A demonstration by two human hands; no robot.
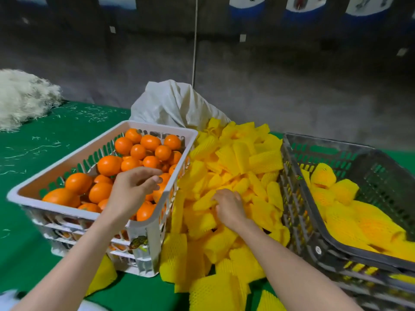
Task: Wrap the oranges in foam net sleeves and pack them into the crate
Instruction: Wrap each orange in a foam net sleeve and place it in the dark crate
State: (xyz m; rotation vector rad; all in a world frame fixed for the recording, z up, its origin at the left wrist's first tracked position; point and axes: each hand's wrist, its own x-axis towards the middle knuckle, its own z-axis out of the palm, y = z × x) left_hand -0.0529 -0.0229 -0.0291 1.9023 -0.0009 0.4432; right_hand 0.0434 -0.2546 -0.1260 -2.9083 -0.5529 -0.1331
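A white crate (157,223) on the left holds several bare oranges (109,165). My left hand (132,189) hovers over its right side with fingers loosely curled, gripping nothing that I can see. A heap of yellow foam net sleeves (235,167) lies in the middle. My right hand (229,206) is down in the heap, its fingers curled into the sleeves; whether it grips one is hidden. On the right, a dark grey crate (298,212) contains several oranges wrapped in yellow sleeves (323,175).
All of this stands on a green table cover (45,153). A white sack (175,104) slumps behind the sleeve heap. A pile of pale shredded fibre (22,97) sits at the far left, with stray strands scattered over the cover.
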